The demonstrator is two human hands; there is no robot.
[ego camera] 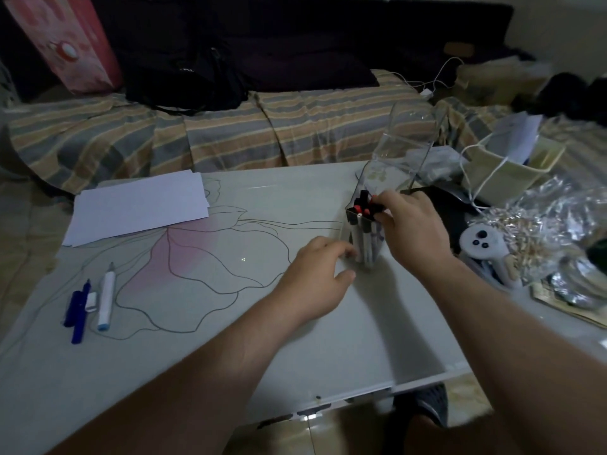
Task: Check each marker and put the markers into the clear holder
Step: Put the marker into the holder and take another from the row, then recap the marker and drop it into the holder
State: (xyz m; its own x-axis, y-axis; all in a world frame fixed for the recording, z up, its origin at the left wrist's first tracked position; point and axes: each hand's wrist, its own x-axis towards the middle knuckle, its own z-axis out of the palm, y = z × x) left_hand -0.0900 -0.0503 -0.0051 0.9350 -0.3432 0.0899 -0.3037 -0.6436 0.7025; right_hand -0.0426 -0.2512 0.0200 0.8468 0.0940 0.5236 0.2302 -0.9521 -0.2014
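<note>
at the right-hand part of the table [203,339], the clear holder [364,238] stands upright on the pale surface, with a group of markers [361,208] inside it, black and red caps up. my right hand [415,229] is at the holder's top rim, fingers pinched narrow around the black cap of one marker in the group; i cannot tell whether that marker is fully seated. my left hand [317,280] rests at the holder's base on its left side, fingers curled loosely with their tips touching or just beside the lower wall; i cannot tell whether they grip it. well apart, near the table's left edge, three items lie flat: a blue pen [80,310], a small white cap [91,302] just beside it, and a white marker [106,297] with a blue end, uncapped tip pointing away from me. a stack of white paper [141,201] lies at the far left of the table. a second, taller clear container [407,149] stands behind the holder. a white controller [481,247] lies to the right of my right hand.
</note>
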